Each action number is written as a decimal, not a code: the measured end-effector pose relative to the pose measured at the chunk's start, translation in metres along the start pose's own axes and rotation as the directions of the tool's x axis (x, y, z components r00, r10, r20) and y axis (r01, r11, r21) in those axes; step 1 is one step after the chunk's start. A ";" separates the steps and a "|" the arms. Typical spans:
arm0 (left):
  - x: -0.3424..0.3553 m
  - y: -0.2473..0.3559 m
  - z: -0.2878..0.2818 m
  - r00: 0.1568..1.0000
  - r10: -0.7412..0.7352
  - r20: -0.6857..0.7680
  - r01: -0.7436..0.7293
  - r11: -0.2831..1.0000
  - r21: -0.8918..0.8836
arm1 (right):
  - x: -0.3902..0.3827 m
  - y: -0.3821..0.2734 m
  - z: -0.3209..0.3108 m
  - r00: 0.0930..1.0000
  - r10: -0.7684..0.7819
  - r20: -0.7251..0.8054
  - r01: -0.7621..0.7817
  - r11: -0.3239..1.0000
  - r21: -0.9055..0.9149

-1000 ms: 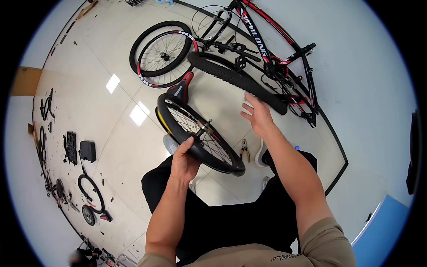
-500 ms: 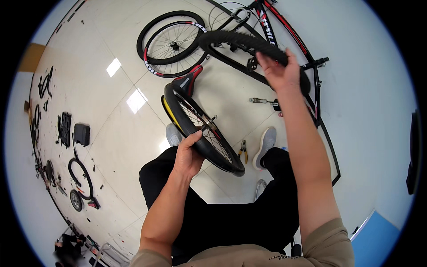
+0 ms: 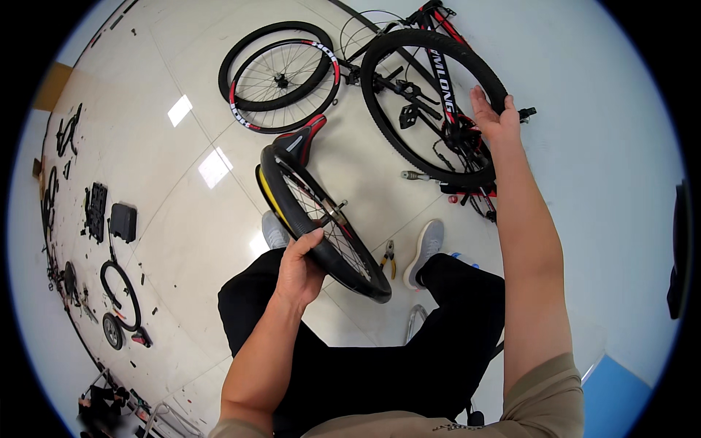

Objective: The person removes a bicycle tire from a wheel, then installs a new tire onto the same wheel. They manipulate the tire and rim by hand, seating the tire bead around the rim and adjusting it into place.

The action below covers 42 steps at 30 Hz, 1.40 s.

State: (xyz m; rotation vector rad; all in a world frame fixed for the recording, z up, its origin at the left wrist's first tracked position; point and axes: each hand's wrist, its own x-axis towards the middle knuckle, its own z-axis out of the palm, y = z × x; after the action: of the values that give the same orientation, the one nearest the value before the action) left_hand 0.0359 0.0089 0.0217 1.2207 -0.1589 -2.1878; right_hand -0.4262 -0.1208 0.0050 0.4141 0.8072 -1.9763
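Note:
My left hand (image 3: 300, 274) grips a spoked bicycle wheel (image 3: 349, 257) tilted over my lap, its thumb on the smooth black band around the rim. A yellow strip shows along the wheel's left edge, and the axle points right. At the right, my right hand (image 3: 496, 124) holds a knobby black bicycle tyre (image 3: 376, 109) by its right side, fingers and thumb straddling the rubber. The tyre hangs as a wide ring in front of a black and red bicycle frame (image 3: 442, 80), with a pedal seen through it.
Two wheels (image 3: 252, 106) lie overlapped on the floor, near a red and black saddle (image 3: 299, 142). Yellow-handled pliers (image 3: 389, 259) lie between my shoes, with a grey-handled tool (image 3: 415, 176) farther off. Black cases (image 3: 123, 222) and bike parts are scattered at left.
The knobby tyre has turned from nearly edge-on to a wide ring, and my right hand has moved right with it. The wheel stays in my left hand, slightly lower.

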 end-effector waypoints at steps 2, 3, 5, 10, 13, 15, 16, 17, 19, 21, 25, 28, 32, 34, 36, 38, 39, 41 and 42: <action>-0.002 0.000 0.005 1.000 -0.005 -0.012 0.005 1.000 0.007 | 0.004 -0.007 -0.005 1.000 0.024 -0.011 -0.025 0.989 -0.146; -0.002 0.001 0.007 1.000 -0.006 -0.021 0.006 1.000 0.011 | 0.002 -0.006 -0.011 0.999 0.029 0.012 -0.025 0.968 -0.249; -0.002 0.003 0.012 1.000 -0.003 0.009 0.003 1.000 -0.002 | -0.017 0.008 -0.023 0.995 0.043 0.094 0.003 0.899 -0.438; -0.005 0.002 0.011 0.999 0.024 -0.033 -0.024 1.000 -0.002 | -0.147 0.093 -0.084 0.827 0.528 0.193 -0.182 0.577 -0.796; -0.003 0.002 -0.007 0.999 -0.002 -0.046 0.003 1.000 0.016 | -0.252 0.149 -0.103 0.857 0.509 -0.081 -0.312 0.387 -0.868; -0.001 0.001 -0.014 0.999 0.009 -0.033 -0.007 0.999 0.042 | -0.287 0.174 -0.124 0.836 0.543 0.076 -0.104 0.293 -0.950; -0.001 0.001 -0.013 0.999 0.030 -0.025 -0.028 0.998 0.064 | -0.301 0.184 -0.134 0.842 0.497 0.210 0.069 0.287 -0.955; -0.002 0.002 -0.012 0.998 0.052 -0.017 -0.051 0.995 0.087 | -0.310 0.190 -0.134 0.824 0.451 0.344 0.240 0.273 -0.932; -0.004 0.001 -0.008 0.999 0.042 -0.025 -0.040 0.997 0.067 | -0.306 0.192 -0.131 0.799 0.459 0.388 0.385 0.106 -0.917; -0.006 0.000 -0.003 0.998 0.046 -0.037 -0.043 0.997 0.059 | -0.294 0.197 -0.126 0.797 0.500 0.340 0.392 0.000 -0.920; -0.007 0.005 0.006 0.996 0.075 -0.041 -0.070 0.992 0.106 | -0.257 0.186 -0.127 0.835 0.444 0.325 0.304 0.118 -0.945; -0.007 0.007 0.006 0.981 0.097 -0.169 -0.080 0.991 0.103 | -0.229 0.168 -0.116 0.900 0.339 0.275 0.211 0.213 -0.954; -0.002 0.007 -0.010 0.933 0.132 -0.334 -0.072 0.980 0.184 | -0.215 0.145 -0.100 0.936 0.226 0.268 0.218 0.224 -0.950; -0.003 0.006 -0.010 0.898 0.166 -0.407 -0.078 0.972 0.224 | -0.209 0.144 -0.101 0.935 0.210 0.288 0.268 0.118 -0.956; -0.002 0.005 -0.016 0.901 0.171 -0.400 -0.079 0.969 0.235 | -0.207 0.142 -0.104 0.937 0.227 0.266 0.266 0.031 -0.964; -0.002 0.005 -0.019 0.902 0.181 -0.393 -0.095 0.969 0.228 | -0.207 0.140 -0.103 0.950 0.231 0.211 0.234 -0.073 -0.970; -0.003 0.005 -0.017 0.901 0.182 -0.393 -0.098 0.969 0.225 | -0.206 0.140 -0.103 0.955 0.232 0.185 0.217 -0.123 -0.968; -0.007 0.003 -0.012 0.903 0.182 -0.389 -0.099 0.970 0.224 | -0.189 0.147 -0.126 0.928 0.098 0.360 0.366 -0.044 -0.930; -0.009 0.001 -0.013 0.911 0.199 -0.362 -0.110 0.961 0.253 | -0.186 0.146 -0.132 0.899 0.029 0.436 0.437 -0.019 -0.899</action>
State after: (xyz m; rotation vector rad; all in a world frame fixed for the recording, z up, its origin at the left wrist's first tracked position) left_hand 0.0499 0.0155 0.0217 1.6814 -0.3384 -1.7872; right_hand -0.2098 0.0367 -0.0379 -1.0098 1.8819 -1.0676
